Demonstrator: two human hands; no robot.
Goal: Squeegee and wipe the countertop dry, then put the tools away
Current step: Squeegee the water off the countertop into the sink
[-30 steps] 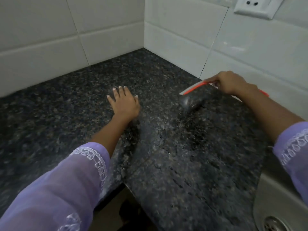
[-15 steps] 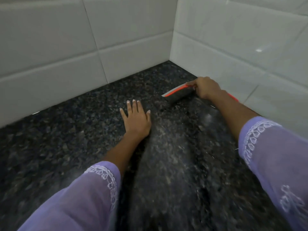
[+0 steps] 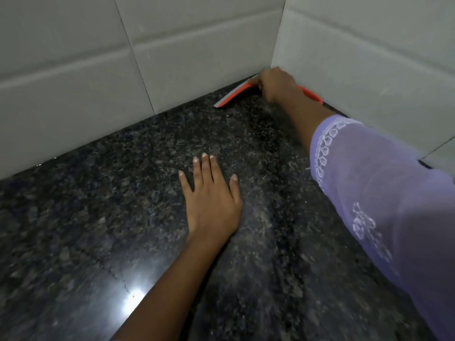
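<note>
A red squeegee (image 3: 234, 96) with a grey blade lies against the dark speckled granite countertop (image 3: 123, 217), deep in the corner where the two tiled walls meet. My right hand (image 3: 277, 84) grips it at its middle; its red handle end pokes out behind my wrist. The blade's left tip points toward the back wall. My left hand (image 3: 211, 200) rests flat on the counter, fingers straight, well in front of the squeegee.
White tiled walls (image 3: 98, 70) close off the counter at the back and on the right. A bright light reflection (image 3: 134, 296) shines on the counter near the front, beside a thin seam in the stone.
My right hand has pushed the squeegee farther back, from mid-counter into the wall corner. My left hand stays flat on the counter. The sink has left the view.
</note>
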